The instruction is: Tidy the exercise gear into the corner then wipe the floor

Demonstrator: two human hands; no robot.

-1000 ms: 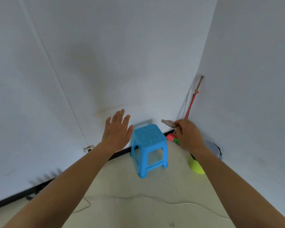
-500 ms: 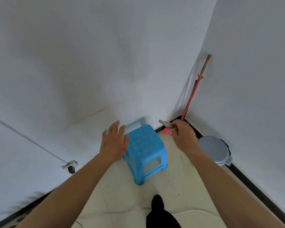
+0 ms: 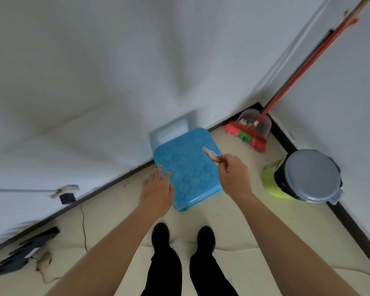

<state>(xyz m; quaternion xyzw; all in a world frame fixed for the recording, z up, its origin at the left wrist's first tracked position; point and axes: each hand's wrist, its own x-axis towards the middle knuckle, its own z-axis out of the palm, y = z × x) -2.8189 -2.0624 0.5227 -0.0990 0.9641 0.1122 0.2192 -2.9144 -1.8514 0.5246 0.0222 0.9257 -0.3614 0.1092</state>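
Two hands over blue stool (image 3: pixel 188 167). Your left hand (image 3: pixel 157 190) flat, fingers spread, empty, likely ready to move stool. Right hand (image 3: pixel 233 176) pinches small cloth (image 3: pixel 210 155), likely for wiping.

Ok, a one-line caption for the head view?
Right hand pinching a cloth over a blue stool, left hand open at its edge.

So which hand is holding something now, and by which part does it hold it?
The right hand pinches a small pale cloth-like piece by its near end. The left hand holds nothing; it is open above the blue stool.
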